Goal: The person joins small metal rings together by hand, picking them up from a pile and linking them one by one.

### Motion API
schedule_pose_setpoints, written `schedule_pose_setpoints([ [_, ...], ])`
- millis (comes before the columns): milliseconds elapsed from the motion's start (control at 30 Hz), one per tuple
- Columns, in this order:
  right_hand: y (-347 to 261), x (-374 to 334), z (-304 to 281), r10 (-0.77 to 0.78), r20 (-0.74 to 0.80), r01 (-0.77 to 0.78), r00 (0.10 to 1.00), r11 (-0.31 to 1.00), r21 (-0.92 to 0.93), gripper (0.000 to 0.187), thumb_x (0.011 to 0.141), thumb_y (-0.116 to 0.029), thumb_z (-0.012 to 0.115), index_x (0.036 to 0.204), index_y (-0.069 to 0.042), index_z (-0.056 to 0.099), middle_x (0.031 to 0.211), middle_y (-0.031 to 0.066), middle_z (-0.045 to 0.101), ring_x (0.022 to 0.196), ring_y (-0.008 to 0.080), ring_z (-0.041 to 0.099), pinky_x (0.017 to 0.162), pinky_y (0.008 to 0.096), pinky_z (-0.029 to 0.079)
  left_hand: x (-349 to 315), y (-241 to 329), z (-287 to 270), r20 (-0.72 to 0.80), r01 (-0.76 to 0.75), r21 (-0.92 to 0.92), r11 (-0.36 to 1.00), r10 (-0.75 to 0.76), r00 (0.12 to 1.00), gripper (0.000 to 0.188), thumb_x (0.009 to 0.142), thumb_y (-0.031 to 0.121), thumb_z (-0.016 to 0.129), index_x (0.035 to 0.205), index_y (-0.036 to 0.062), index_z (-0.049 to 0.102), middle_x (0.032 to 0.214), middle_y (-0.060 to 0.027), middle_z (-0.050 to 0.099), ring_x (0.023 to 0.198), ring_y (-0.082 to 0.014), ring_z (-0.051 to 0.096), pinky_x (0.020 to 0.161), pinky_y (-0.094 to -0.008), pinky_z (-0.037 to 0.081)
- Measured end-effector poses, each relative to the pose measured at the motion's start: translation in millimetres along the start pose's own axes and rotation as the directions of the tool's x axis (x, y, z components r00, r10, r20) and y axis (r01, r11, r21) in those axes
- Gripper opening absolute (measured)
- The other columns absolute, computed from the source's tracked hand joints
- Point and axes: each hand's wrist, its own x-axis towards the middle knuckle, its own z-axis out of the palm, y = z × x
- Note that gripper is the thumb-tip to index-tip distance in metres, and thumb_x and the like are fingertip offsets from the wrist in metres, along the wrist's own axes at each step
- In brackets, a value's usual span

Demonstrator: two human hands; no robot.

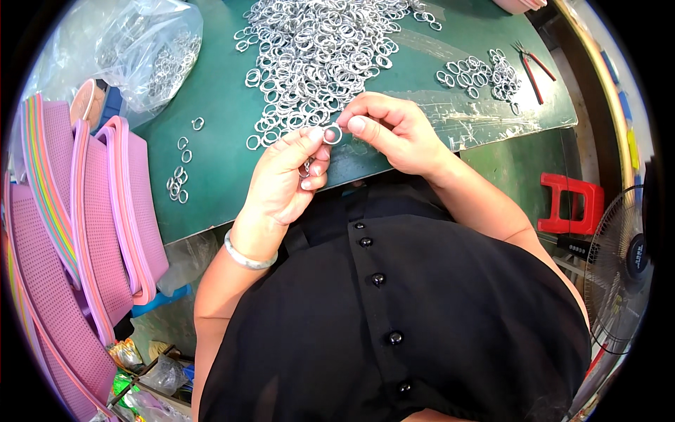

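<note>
Green and scuffed, a flat-topped work table (pixel 218 176) spreads across the upper part of the view, with a row of pink perforated plastic baskets with striped rims (pixel 105 239) leaning together at its left. A broad heap of silvery metal rings (pixel 320 49) fills the middle of the tabletop, and a clear plastic bag (pixel 172 21) with more metal pieces inside slumps to its left. Off the table's right side stand a black round-caged fan (pixel 612 260) and a low red plastic stool (pixel 571 204).

The left hand (pixel 281 165) is closed to a narrow pinch, its other fingers curled in. The right hand (pixel 401 133) faces it, thumb and forefinger drawn close, but the tips are too small to tell whether they grip anything. Well to the right, a gathered cluster of metal rings (pixel 503 81) lies just beside a pair of red-handled pliers (pixel 532 81). On the left, a loose handful of rings (pixel 178 184) trails along the tabletop.

Smallest is the single round silvery ring (pixel 340 135) between the left thumb and forefinger, near the heap's front edge. Judging by this, one piece is in hand and most remains: the heap far outnumbers the rings lying apart.
</note>
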Motion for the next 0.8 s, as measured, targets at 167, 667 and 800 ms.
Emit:
schedule_pose_setpoints([
  [167, 3, -1, 1, 0.014, 0.042, -0.015, 0.999, 1.0, 0.02, 0.012, 0.08, -0.002, 0.057, 0.092, 0.0, 0.058, 0.085, 0.0022, 0.056, 0.078, 0.0074, 0.052, 0.068, 0.0212, 0.042, -2, -6, 2, -0.039, -0.102, 0.187, 0.977, 0.111, 0.993, 0.011, 0.082, 0.013, 0.06, 0.085, 0.0026, 0.058, 0.065, 0.0024, 0.05, 0.05, -0.0024, 0.04, 0.042, -0.0143, 0.03],
  [667, 7, -3, 2, -0.004, 0.039, 0.004, 0.999, 1.0, -0.003, 0.01, 0.078, 0.003, 0.057, 0.088, 0.0, 0.058, 0.086, 0.0027, 0.055, 0.076, 0.0081, 0.052, 0.068, 0.0215, 0.043, -5, -16, 5, 0.049, -0.342, 0.534, 0.773, 0.376, 0.925, 0.01, 0.077, 0.003, 0.064, 0.085, 0.0025, 0.059, 0.066, 0.0042, 0.051, 0.048, -0.0003, 0.037, 0.043, -0.0148, 0.027],
  [800, -1, -2, 4, -0.01, -0.034, 0.007, 0.999, 0.994, -0.106, 0.009, 0.078, 0.003, 0.057, 0.086, -0.001, 0.058, 0.081, 0.002, 0.055, 0.074, 0.0091, 0.052, 0.065, 0.0225, 0.043, -12, -14, -3, -0.002, -0.286, 0.377, 0.881, 0.31, 0.951, 0.007, 0.08, 0.004, 0.058, 0.087, 0.0036, 0.056, 0.075, -0.0004, 0.053, 0.052, -0.0031, 0.039, 0.044, -0.0156, 0.028],
])
